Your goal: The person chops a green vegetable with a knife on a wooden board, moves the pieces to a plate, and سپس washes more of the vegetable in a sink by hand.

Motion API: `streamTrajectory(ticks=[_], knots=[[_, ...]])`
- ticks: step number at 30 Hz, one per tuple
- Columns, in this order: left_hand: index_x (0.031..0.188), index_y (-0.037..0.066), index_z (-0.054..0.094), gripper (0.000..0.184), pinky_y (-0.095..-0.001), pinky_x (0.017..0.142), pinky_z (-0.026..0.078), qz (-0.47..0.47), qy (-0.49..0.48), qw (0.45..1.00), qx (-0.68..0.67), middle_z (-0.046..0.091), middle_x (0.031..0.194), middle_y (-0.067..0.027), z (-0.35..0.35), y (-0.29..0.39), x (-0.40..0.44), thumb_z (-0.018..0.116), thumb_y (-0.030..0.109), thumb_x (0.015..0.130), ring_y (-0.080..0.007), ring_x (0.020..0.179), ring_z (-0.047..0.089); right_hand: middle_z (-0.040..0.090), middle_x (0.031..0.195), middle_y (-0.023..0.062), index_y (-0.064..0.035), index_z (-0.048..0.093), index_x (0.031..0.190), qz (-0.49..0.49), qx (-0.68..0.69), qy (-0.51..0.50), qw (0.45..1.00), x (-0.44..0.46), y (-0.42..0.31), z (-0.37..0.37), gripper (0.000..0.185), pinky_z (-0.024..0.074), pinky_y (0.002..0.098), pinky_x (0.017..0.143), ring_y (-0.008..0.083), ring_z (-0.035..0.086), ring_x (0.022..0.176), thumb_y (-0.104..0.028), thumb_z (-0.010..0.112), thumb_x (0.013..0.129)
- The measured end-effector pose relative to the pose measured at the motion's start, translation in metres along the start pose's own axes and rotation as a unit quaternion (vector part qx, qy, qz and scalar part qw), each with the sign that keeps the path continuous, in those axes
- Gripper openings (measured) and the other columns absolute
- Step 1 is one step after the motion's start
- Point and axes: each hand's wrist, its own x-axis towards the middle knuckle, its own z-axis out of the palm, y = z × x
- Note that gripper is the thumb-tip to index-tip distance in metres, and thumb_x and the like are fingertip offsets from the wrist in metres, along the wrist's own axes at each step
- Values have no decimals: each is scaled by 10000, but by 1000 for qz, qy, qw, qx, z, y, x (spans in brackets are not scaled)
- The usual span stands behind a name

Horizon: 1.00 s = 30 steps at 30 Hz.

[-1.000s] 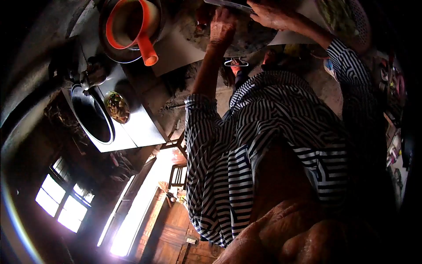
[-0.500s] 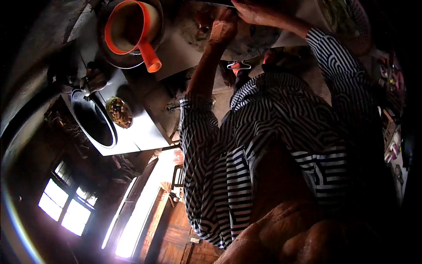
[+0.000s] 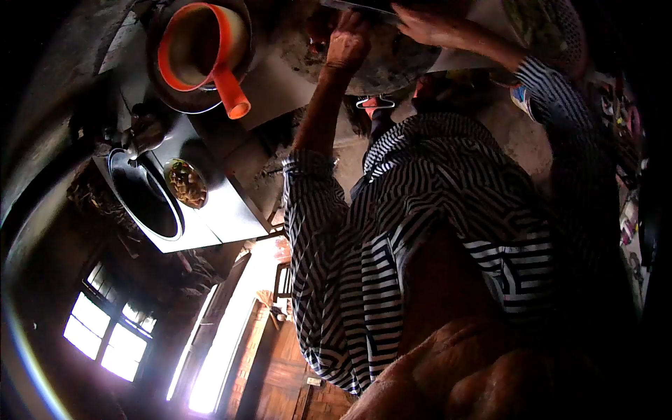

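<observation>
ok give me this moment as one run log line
left hand: curled over round dark-stained board, beside dark-red lump | right hand: at flat grey metal blade, grip unclear | nearby: orange-handled round dipper

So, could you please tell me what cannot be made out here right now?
Blade: head view, partly cut off by the top edge.
Left hand: head view, fingertips hidden by the hand itself.
Right hand: head view, finger grip unclear in shadow.
Reddish pieces: head view, too small and dark to identify.
Orange dipper: head view, any contents lost in shadow.
</observation>
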Motion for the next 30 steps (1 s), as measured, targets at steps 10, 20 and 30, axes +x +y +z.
streamTrajectory(ticks=[10,20,30], knots=[[1242,48,587,443,-456,884,490,-96,-81,992,-1,614,1128,-273,19,-8,-24,564,75,801,-401,1098,558,500,1128,130,-107,164,1345,229,679,-34,696,29,9,30,483,448,414,632,209,500,656,-383,393,1021],[726,10,637,130,-467,872,501,-77,-121,989,23,640,821,-229,1,-15,-9,577,98,800,-348,759,633,528,1304,156,-129,49,1503,231,689,-98,680,-13,5,1,652,444,430,669,233,535,734,-419,380,1022],[918,0,645,162,-439,688,512,-144,-262,954,27,649,887,-183,22,-21,-13,554,103,833,-333,784,621,543,1284,156,-104,162,1449,228,635,21,738,37,-15,52,559,449,418,724,239,546,791,-389,385,1023]])
